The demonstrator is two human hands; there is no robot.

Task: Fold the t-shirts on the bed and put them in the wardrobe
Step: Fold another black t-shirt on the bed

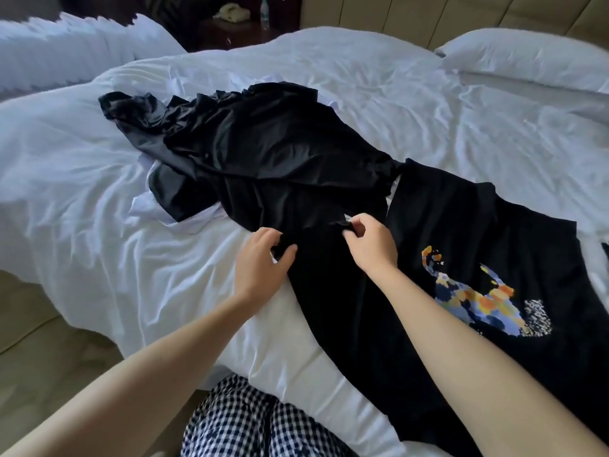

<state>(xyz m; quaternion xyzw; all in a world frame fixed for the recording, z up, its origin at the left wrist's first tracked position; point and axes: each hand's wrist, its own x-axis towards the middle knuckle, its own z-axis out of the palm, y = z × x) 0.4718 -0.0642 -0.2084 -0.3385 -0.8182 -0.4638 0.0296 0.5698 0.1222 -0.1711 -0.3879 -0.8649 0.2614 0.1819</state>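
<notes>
Both hands pinching black t-shirt: left hand at edge, right hand at fold. Thin, limp, light cloth; best held at shoulder seams.

Bed with rumpled white duvet, white pillow at right. Tan padded headboard behind. Dark wooden nightstand at top centre. Beige floor lower left. Soft daylight.

black t-shirts on white bed
</notes>
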